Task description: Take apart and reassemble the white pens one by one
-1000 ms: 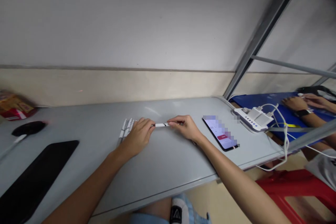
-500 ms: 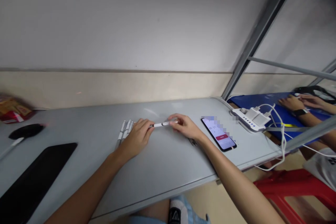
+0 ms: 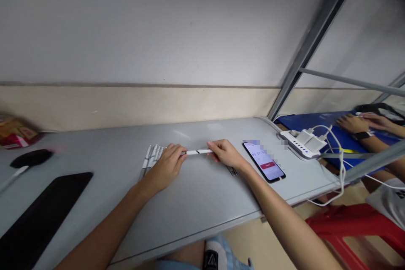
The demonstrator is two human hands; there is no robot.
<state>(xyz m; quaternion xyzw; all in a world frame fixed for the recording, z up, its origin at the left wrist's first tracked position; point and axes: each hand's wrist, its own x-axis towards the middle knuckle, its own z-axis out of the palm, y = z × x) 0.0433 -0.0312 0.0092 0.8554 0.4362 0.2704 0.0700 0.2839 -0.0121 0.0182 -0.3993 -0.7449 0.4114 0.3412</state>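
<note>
The left hand (image 3: 169,164) and right hand (image 3: 225,154) both have fingers closed on a slim white pen with dark marks (image 3: 196,152), one at each end; it lies level between them, just below the middle of the frame. Nearest, a flat black rectangular slab (image 3: 47,215) fills the lower left, and a red plastic stool (image 3: 354,219) stands lower right. On the smooth grey tabletop (image 3: 190,202), a row of white pens with grey ends (image 3: 146,162) lies just beside the left hand, partly hidden by it. Small dark pieces (image 3: 233,171), too small to tell, lie by the right wrist. Right of these is a black-edged phone with a lit screen (image 3: 264,162), then a white power strip (image 3: 299,145). Farther, at the right edge, a co-worker's hands (image 3: 354,123) are over a blue tabletop (image 3: 316,120).
</note>
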